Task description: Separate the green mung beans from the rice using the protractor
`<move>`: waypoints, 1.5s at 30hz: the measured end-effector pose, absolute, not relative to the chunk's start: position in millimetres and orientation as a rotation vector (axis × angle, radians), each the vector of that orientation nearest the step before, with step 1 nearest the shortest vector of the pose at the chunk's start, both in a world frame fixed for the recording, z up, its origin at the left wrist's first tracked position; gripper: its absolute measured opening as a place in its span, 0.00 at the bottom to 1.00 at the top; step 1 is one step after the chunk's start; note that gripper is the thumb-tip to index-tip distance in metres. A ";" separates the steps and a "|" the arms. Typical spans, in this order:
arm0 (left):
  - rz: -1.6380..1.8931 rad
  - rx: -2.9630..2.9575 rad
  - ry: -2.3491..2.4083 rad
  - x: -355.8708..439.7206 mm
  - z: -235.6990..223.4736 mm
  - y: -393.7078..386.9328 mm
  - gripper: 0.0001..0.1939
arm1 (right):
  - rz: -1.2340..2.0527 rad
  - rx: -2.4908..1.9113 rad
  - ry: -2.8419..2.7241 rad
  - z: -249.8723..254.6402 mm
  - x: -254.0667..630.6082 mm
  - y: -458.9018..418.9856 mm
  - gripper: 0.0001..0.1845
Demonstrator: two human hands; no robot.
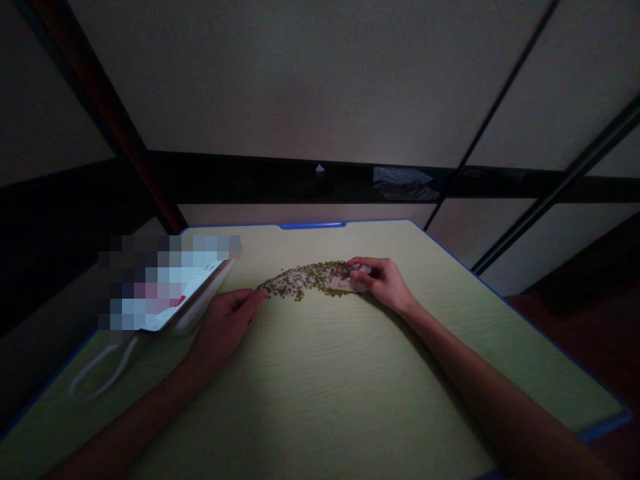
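Here, the left hand (233, 317) has its thumb and finger pressed together at the left tip of a curved patch of small green bits (300, 277), but I can't tell if they grip it, while the right hand (385, 280) pinches a small pale thing (364, 269) at its right end. The patch lies between both hands, near the tabletop's (310, 387) far edge, and a lit screen (200, 273) leans by the left edge.
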State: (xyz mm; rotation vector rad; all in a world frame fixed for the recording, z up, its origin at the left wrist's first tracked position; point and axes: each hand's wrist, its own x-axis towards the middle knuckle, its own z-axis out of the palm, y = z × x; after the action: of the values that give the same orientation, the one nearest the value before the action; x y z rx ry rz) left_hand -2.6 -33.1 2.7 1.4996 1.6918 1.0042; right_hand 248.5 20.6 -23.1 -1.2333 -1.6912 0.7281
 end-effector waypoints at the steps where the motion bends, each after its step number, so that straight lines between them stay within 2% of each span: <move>1: 1.013 1.500 1.691 -3.0 2.1 -32.9 0.18 | 0.733 -1.229 -1.695 -23.4 248.9 20.8 0.15; 10: 1.005 1.509 1.688 -4.0 0.7 -34.0 0.18 | 0.802 -1.169 -1.729 -23.2 250.3 18.2 0.15; 20: 1.010 1.501 1.688 -2.0 3.4 -36.0 0.18 | 0.722 -1.250 -1.674 -20.0 243.0 15.5 0.13; 34: 0.984 1.525 1.689 -5.0 -1.2 -33.3 0.18 | 0.867 -1.172 -1.796 -16.7 246.6 12.9 0.18; 45: 0.983 1.542 1.695 -3.3 1.8 -34.3 0.18 | 0.846 -1.165 -1.756 -18.9 244.3 12.7 0.16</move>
State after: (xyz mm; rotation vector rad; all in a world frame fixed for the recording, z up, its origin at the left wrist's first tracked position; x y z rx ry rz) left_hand -3.3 -34.3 1.8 1.5420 1.6951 0.9828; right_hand 244.3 12.7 -18.9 -1.1649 -1.7558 0.8464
